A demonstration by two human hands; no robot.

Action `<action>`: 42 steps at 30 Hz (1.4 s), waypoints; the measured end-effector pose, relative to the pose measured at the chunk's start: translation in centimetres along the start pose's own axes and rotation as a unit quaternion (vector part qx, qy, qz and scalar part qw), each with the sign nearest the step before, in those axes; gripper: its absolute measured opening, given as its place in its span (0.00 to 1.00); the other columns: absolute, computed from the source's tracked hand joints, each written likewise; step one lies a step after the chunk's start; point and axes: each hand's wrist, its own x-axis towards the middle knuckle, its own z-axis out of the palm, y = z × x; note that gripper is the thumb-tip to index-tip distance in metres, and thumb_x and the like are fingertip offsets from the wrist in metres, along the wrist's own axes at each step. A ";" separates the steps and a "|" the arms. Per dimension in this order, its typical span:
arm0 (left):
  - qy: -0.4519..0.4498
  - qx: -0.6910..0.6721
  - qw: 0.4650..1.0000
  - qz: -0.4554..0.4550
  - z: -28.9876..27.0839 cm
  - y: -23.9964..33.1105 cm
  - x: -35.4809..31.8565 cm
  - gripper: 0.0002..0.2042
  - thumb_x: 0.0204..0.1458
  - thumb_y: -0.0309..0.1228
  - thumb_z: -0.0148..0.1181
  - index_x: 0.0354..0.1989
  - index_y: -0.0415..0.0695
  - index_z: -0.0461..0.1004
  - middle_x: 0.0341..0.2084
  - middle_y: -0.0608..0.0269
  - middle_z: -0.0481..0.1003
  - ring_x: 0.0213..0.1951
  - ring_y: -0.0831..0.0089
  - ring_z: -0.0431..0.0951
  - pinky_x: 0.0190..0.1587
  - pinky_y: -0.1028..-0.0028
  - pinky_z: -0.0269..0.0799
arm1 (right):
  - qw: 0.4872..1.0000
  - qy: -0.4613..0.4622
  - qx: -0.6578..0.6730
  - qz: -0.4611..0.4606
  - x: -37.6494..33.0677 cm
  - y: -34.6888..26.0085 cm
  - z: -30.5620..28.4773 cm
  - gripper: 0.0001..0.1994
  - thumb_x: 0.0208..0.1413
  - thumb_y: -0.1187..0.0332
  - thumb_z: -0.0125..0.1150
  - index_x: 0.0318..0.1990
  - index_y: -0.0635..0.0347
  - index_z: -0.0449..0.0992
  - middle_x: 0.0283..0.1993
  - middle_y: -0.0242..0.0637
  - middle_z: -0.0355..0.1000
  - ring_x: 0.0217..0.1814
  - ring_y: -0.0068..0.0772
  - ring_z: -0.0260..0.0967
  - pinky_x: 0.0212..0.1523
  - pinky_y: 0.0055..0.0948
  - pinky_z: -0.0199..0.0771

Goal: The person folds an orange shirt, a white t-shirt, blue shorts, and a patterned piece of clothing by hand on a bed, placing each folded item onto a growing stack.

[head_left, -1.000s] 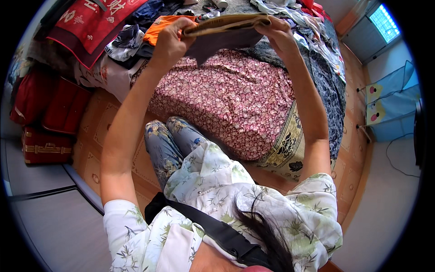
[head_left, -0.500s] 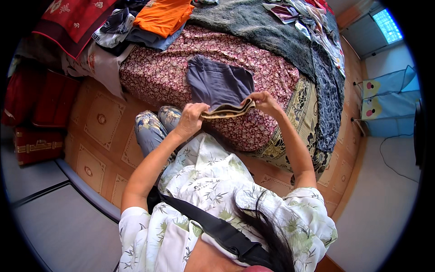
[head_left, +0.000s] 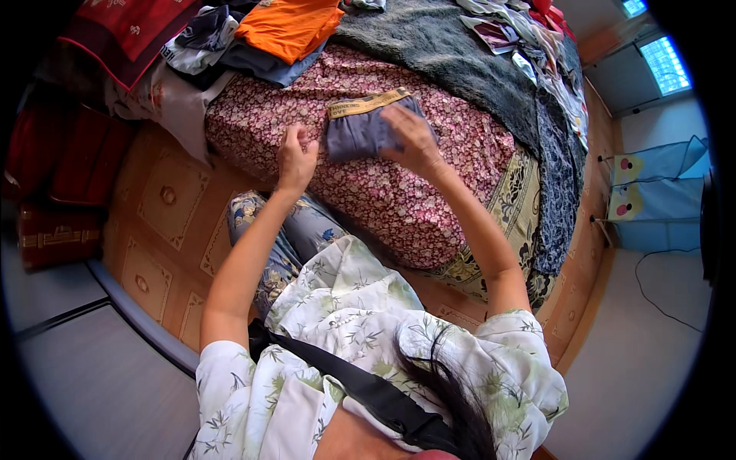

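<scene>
A pair of grey-purple boxer briefs (head_left: 354,138) lies folded over on the bed's edge, its yellow-and-black waistband (head_left: 368,103) along the far side. My right hand (head_left: 414,142) is over the right part of the briefs with its fingers stretched out, hiding some of the cloth. Just left of the briefs, my left hand (head_left: 296,161) hovers apart from them, fingers loosely bent and holding nothing.
The bed wears a pink floral sheet (head_left: 261,123) and a dark grey blanket (head_left: 429,46). Folded clothes, topped by an orange garment (head_left: 287,29), lie at the far left. Loose clothes (head_left: 529,38) heap at the far right. Red cases (head_left: 88,165) stand left.
The waistband edge has gone from the near side to the far side, doubling the briefs over. Both hands have let go; the left has moved left, the right onto the cloth.
</scene>
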 end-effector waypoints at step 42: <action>-0.140 -0.138 0.957 -0.214 -4.7 -5.1 1.8 0.05 0.49 0.26 0.57 0.26 0.38 0.70 0.18 0.66 0.70 0.22 0.80 0.70 0.27 0.77 0.68 | 0.989 0.143 0.046 -0.008 47.6 4.1 23.4 0.13 0.42 0.69 0.60 0.38 0.56 0.78 0.40 0.45 0.74 0.44 0.51 0.71 0.46 0.42 0.71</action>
